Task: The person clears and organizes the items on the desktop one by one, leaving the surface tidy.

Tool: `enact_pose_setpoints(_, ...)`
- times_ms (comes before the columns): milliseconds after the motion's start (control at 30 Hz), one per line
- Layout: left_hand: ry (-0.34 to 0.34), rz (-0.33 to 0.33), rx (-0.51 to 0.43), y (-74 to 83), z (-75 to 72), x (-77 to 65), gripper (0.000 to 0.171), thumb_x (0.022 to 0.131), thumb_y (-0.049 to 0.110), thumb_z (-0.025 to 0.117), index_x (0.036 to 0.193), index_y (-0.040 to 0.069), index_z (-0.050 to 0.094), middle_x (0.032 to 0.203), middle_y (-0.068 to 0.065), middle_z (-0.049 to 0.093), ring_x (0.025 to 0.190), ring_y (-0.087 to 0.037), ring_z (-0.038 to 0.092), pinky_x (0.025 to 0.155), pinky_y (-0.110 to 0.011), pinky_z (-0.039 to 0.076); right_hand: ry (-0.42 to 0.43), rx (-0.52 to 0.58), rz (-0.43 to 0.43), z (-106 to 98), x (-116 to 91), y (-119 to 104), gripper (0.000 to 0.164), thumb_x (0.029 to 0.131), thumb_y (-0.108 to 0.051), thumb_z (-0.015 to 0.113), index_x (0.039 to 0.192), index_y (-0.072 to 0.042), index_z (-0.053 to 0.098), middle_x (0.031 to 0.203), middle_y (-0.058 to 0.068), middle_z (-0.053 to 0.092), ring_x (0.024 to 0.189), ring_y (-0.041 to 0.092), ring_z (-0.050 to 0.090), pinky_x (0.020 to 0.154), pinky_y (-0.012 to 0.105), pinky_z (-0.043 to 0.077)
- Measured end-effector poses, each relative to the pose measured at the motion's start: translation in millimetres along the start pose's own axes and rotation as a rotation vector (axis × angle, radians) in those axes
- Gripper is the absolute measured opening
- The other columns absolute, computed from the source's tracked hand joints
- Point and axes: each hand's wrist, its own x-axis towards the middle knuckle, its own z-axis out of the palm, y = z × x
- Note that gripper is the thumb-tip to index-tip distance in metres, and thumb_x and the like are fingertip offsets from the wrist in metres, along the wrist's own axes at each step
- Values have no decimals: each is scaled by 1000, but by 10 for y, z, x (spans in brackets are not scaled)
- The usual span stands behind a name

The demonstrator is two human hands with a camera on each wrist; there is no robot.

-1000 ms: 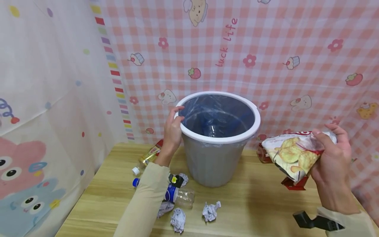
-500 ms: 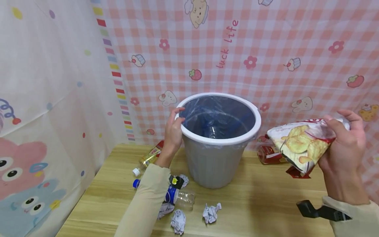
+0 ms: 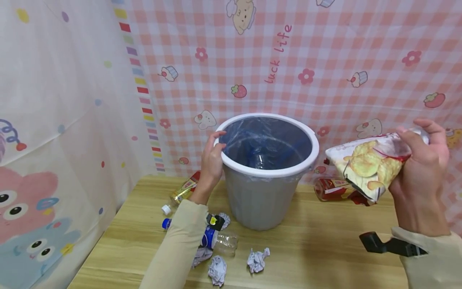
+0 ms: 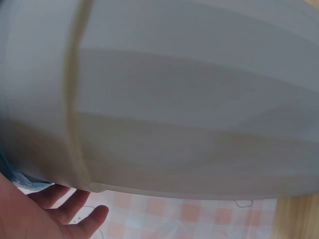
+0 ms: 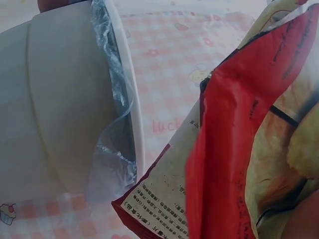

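A grey trash bin with a white rim and a clear liner stands upright on the table. My left hand grips its rim on the left side, and the left wrist view shows the fingers beside the bin's wall. Right of the bin, my right hand holds a crumpled potato chip bag up in the air, thumb on top. The right wrist view shows the bag's red edge close up. Inside the bin lies a clear plastic bottle.
Behind the raised bag lies a red-labelled bottle. Left of the bin are a yellow-labelled bottle and a blue-labelled bottle, partly behind my left forearm. Crumpled paper balls lie in front. A checked curtain hangs behind.
My right hand has moved up and slightly right with the chip bag, uncovering more of the red-labelled bottle. My left hand keeps its hold on the rim.
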Motion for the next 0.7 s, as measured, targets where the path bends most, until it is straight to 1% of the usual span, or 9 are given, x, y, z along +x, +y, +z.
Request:
enact_pose_setpoints(200, -3, -6, -1, -5, 1, 12, 40, 96, 15, 40, 133, 12, 55, 152, -5, 43, 141, -20, 37, 117, -44, 27, -22, 13, -55, 109, 25, 2, 31, 87, 9, 65, 115, -1, 54, 116, 12, 42, 100, 24, 48, 69, 25, 54)
enact_pose_setpoints(333, -3, -7, 7, 5, -1, 10, 40, 96, 15, 40, 133, 11, 54, 152, -5, 43, 140, -20, 37, 117, -45, 27, -48, 3, -92, 182, 29, 11, 32, 86, 9, 66, 114, -2, 55, 116, 11, 41, 102, 24, 47, 71, 26, 53)
enact_pose_setpoints(400, -4, -8, 9, 11, -4, 6, 41, 96, 16, 39, 134, 11, 54, 152, -5, 43, 140, -20, 37, 117, -45, 27, -57, -9, -100, 219, 26, 15, 33, 85, 9, 67, 114, -3, 55, 118, 10, 40, 103, 25, 48, 72, 26, 54)
enact_pose_setpoints(533, -3, -10, 3, 16, -7, 2, 40, 96, 15, 39, 133, 11, 54, 152, -5, 43, 140, -20, 37, 116, -45, 27, -80, 5, -111, 301, 20, 36, 37, 83, 12, 68, 115, -2, 55, 119, 12, 41, 103, 26, 49, 74, 28, 55)
enact_pose_setpoints(667, -5, -9, -3, 11, -4, -2, 40, 97, 14, 39, 134, 11, 54, 152, -5, 43, 139, -20, 38, 116, -45, 28, -93, 18, -112, 382, 14, 61, 38, 82, 14, 68, 114, -1, 55, 112, 13, 43, 98, 26, 50, 72, 28, 55)
enact_pose_setpoints(700, -7, -10, -4, 7, -3, -2, 40, 97, 14, 39, 134, 11, 54, 152, -4, 43, 140, -20, 38, 116, -46, 28, -96, 28, -113, 404, 13, 67, 38, 82, 15, 68, 114, -1, 55, 109, 13, 44, 93, 25, 50, 70, 27, 55)
